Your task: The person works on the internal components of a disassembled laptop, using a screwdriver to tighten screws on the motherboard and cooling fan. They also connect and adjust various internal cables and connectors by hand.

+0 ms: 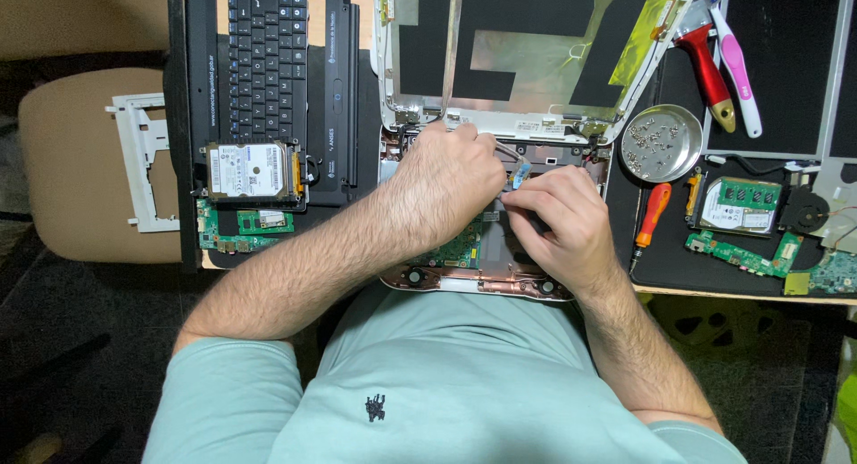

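An opened laptop base [464,281] lies at the table's near edge, its green circuit board [460,250] partly showing between my hands. My left hand [446,183] rests over the board near the hinge and pinches a thin metal tool or tweezers [511,150]. My right hand [558,219] sits just right of it, fingertips pinched at a small blue-tipped flat cable [521,169]. The two hands touch. What lies under them is hidden. The laptop's lid shell [518,71], with black and foil patches, lies open behind.
A black keyboard panel [268,62] with a hard drive [250,171] on it lies at left. Right of the laptop are a round metal dish of screws [662,143], an orange screwdriver [652,216], a red-handled tool [710,76], a pink toothbrush [736,62], boards and a fan [808,210].
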